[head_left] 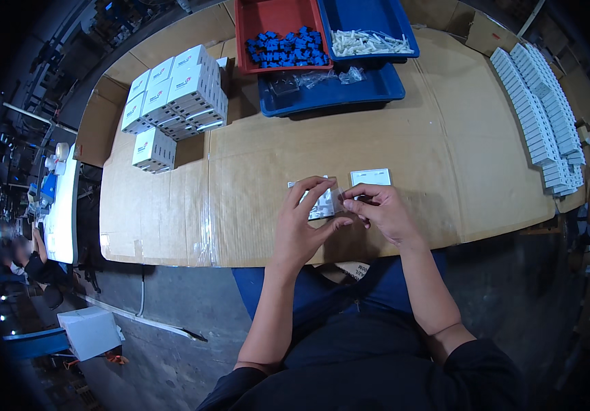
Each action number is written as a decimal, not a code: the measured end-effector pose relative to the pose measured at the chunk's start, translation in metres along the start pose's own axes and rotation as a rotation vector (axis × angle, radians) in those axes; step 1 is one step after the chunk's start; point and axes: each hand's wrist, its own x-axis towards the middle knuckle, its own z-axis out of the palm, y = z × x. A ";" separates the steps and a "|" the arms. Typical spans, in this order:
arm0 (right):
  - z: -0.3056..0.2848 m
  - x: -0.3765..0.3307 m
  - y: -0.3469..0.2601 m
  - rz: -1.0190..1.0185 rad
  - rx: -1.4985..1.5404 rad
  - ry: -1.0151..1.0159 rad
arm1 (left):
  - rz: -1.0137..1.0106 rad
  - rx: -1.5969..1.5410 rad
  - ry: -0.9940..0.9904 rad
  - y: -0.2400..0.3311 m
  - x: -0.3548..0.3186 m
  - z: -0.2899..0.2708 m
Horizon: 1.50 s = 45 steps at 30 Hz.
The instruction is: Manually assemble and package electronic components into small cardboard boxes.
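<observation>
— Where are you in the job?
— Bagging, I judge: your left hand [300,222] and right hand [382,212], fingers curled, pinch a clear bag holding a white plate [324,202] near the cardboard table's [445,137] front edge.
— Next?
— Probably a steady grip while you seat the plate; another white plate [370,177] lies just behind.

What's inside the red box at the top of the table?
The red tray holds a heap of small blue plastic parts. Whatever lies under the heap is covered, and the tray's far end is cut off.
</observation>
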 end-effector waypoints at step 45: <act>-0.128 0.272 -0.168 -0.599 -1.215 0.101 | -0.825 -1.890 -0.526 -0.076 -0.051 0.050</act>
